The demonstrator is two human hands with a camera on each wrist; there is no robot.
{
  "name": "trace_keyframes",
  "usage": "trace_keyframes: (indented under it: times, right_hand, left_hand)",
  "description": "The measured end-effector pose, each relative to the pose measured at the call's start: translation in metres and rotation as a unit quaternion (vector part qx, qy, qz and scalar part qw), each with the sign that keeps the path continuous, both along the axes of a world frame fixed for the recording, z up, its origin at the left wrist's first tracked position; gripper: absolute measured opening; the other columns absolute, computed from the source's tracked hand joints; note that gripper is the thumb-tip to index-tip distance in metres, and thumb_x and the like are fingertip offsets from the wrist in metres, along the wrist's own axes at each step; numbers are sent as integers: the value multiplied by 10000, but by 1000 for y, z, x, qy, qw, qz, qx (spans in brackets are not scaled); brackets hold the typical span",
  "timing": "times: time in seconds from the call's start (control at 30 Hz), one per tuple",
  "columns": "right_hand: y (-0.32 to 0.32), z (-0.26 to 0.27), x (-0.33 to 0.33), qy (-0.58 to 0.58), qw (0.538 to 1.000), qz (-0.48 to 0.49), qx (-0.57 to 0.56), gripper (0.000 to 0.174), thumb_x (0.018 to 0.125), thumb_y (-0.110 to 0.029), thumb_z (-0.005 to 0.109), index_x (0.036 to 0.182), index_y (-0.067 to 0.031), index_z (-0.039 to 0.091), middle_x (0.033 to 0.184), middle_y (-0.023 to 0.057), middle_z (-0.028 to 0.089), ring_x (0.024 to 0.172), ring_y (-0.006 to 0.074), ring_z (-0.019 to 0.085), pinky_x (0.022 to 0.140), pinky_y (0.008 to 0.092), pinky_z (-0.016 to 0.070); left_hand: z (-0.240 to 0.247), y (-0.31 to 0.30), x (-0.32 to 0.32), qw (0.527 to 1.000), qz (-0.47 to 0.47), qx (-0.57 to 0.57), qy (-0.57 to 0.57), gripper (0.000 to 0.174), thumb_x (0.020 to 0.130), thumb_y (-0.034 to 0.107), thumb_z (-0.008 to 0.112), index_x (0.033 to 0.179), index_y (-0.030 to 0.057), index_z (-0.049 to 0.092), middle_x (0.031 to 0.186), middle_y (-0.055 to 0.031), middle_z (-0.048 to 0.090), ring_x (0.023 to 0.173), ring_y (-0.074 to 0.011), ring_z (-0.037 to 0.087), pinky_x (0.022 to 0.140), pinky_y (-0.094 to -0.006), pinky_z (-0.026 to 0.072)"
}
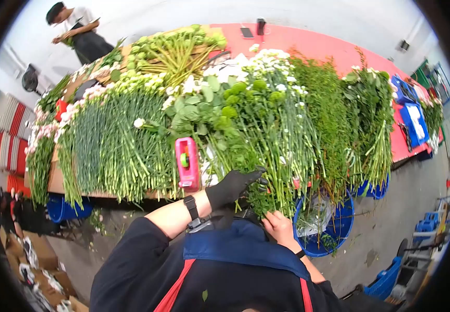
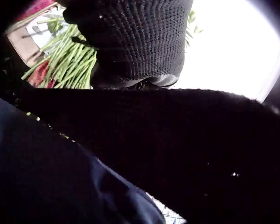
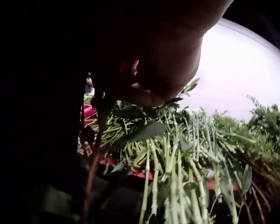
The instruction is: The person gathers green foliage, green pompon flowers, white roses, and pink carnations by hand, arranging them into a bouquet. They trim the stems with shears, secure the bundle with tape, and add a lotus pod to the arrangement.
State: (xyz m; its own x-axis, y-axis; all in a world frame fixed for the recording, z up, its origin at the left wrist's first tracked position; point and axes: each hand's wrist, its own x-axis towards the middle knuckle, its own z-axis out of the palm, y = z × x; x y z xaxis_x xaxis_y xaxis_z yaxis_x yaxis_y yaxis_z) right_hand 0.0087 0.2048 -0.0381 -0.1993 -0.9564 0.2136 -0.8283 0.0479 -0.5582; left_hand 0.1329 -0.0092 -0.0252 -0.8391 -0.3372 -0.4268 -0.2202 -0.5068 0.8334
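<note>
My left hand, in a black glove, grips a bunch of leafy green stems in front of my chest. In the left wrist view the back of the black glove hides what the fingers hold. Just below and to the right, my bare right hand pinches the lower part of the leafy stems. A brownish stem with leaves hangs from under the right hand in the right wrist view. Beside the left hand stands a pink tape dispenser with a green roll.
Rows of cut flowers lie across the table: white-flowered stems, green pompon blooms and feathery greenery. A blue bin with leaf scraps stands under the edge at right. Another person stands at the far left.
</note>
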Motion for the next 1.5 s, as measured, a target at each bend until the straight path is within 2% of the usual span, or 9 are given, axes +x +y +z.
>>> trace_keyframes:
  times: [0.13, 0.37, 0.4, 0.53, 0.67, 0.77, 1.13, 1.23, 1.5]
  right_hand:
    - [-3, -2, -8, -106, 992, 24, 66, 200, 773, -105, 724, 942, -9, 675, 802, 130, 623, 709, 313, 624, 640, 363, 514]
    - [-30, -23, -70, -176, 971, -158, 26, 173, 844, -95, 657, 985, 5, 677, 873, 128, 667, 804, 233, 646, 761, 323, 503]
    - [-34, -31, -81, -200, 964, -172, 36, 168, 849, -91, 648, 984, 5, 677, 876, 126, 669, 810, 225, 646, 765, 321, 502]
    - [-55, -13, -85, -180, 971, -147, 49, 173, 866, -108, 641, 988, 10, 673, 879, 117, 672, 817, 175, 642, 757, 295, 501]
    - [-63, -1, -88, -151, 978, -129, 62, 185, 874, -134, 643, 991, 3, 686, 863, 101, 687, 787, 157, 640, 726, 284, 504]
    - [-56, -27, -114, -253, 945, -200, 55, 196, 883, -130, 630, 1004, 12, 692, 847, 67, 704, 765, 122, 633, 686, 263, 496]
    - [-30, -12, -137, -323, 897, -289, 84, 184, 870, -105, 628, 984, 26, 688, 807, 29, 683, 662, 80, 590, 626, 230, 486]
    - [-57, -11, -137, -307, 919, -229, 97, 186, 870, -103, 624, 974, 37, 689, 795, 60, 694, 697, 94, 630, 647, 246, 504]
    - [-158, -65, -160, -46, 958, -256, 122, 269, 841, -265, 617, 971, -46, 704, 914, 193, 686, 873, 343, 668, 793, 403, 515]
  left_hand:
    - [-25, -2, 33, 875, -95, -475, 17, 441, 977, 188, 470, 1417, 210, 447, 778, -178, 611, 640, -267, 593, 670, -377, 500]
    - [-3, -2, 43, 991, 24, -127, -33, 402, 965, 336, 563, 1275, 81, 586, 1097, -56, 674, 950, -123, 577, 854, -314, 457]
    - [3, -3, 51, 944, -31, -329, -15, 375, 967, 267, 574, 1279, 59, 569, 1100, -61, 666, 963, -140, 592, 870, -320, 469]
    - [-16, 1, 48, 989, 63, 66, 118, 343, 920, 114, 623, 1258, 101, 566, 1105, -72, 654, 1033, -185, 619, 903, -338, 499]
    - [2, -33, 75, 810, -45, -584, 31, 419, 863, 106, 661, 1269, 117, 559, 1272, -71, 588, 1126, -235, 595, 950, -353, 492]
    - [17, -65, 75, 952, 208, 173, 146, 427, 944, 189, 574, 1353, 112, 479, 1279, -84, 582, 1132, -258, 596, 902, -368, 516]
    - [15, -80, 105, 960, 189, -191, 85, 497, 987, 284, 503, 1418, 64, 389, 1320, -158, 523, 1138, -287, 568, 902, -396, 522]
    - [34, -52, 89, 975, 196, 53, 89, 531, 981, 320, 512, 1421, 54, 381, 1310, -178, 523, 1156, -336, 554, 960, -465, 473]
    - [38, -13, 66, 986, 64, -105, 114, 598, 1007, 463, 385, 1375, -9, 398, 1205, -134, 568, 1130, -242, 560, 980, -387, 450]
